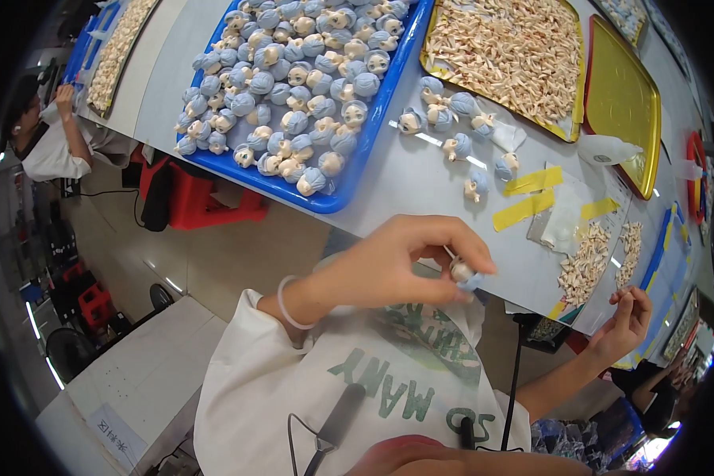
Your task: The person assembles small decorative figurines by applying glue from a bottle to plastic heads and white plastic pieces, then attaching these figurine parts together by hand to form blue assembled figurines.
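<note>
My left hand (pixel 389 266) is closed in front of my chest, pinching a small doll head (pixel 462 270) with light-blue hair between thumb and fingers. Off to the right, my right hand (pixel 623 325) is raised at the table's edge with its fingers curled together. Whatever sits between those fingertips is too small to make out. Beside it lies a loose pile of small cream-coloured pieces (pixel 585 266), with a narrower pile (pixel 630 252) to its right. Several more blue-haired doll heads (pixel 456 147) lie on the table beyond my left hand.
A large blue tray (pixel 325 202) of doll heads stands at the far left. Right of it, a yellow tray (pixel 583 71) holds many cream pieces, next to another yellow tray (pixel 623 79). A white bottle (pixel 607 149) and yellow tape strips (pixel 523 210) lie nearer. Another person (pixel 51 151) sits far left.
</note>
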{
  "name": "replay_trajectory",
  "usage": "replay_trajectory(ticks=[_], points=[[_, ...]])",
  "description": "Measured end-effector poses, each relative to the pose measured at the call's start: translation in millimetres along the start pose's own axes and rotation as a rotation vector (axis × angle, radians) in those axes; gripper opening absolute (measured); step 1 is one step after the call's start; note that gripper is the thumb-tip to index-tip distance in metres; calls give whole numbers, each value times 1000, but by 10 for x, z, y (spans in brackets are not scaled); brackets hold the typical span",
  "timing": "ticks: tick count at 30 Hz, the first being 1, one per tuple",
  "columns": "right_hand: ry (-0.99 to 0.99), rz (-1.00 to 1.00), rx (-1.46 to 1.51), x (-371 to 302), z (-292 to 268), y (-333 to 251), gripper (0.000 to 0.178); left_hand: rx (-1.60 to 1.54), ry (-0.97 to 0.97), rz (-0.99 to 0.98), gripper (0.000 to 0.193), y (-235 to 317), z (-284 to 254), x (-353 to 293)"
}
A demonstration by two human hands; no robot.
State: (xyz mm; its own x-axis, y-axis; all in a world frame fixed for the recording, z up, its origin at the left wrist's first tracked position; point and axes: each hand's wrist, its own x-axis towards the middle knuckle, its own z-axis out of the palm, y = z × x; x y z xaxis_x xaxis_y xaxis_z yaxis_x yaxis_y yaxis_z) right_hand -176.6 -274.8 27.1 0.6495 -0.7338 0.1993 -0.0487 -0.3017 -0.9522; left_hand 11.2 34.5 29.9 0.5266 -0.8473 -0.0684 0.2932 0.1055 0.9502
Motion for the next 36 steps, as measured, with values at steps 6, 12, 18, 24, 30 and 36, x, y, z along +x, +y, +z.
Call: replay_trajectory(ticks=[6, 12, 18, 24, 30, 36], points=[[-27, 6, -17, -93, 118, -31, 13, -80, 50, -126, 29, -182, 108, 29], [-112, 57, 78, -93, 166, 15, 16, -545, 11, -311, 27, -177, 176, 55], [-2, 57, 40, -129, 273, -22, 18, -604, -55, -150, 34, -330, 168, 87], [-74, 28, 139, 12, 795, -124, 19, -545, 148, -176, 32, -288, 213, 143], [-178, -8, 106, 135, 808, -174, 16, -547, 99, 82, 40, -459, 180, 141], [-178, 33, 152, 109, 676, -206, 15, -540, 53, 26, 38, -436, 168, 180]])
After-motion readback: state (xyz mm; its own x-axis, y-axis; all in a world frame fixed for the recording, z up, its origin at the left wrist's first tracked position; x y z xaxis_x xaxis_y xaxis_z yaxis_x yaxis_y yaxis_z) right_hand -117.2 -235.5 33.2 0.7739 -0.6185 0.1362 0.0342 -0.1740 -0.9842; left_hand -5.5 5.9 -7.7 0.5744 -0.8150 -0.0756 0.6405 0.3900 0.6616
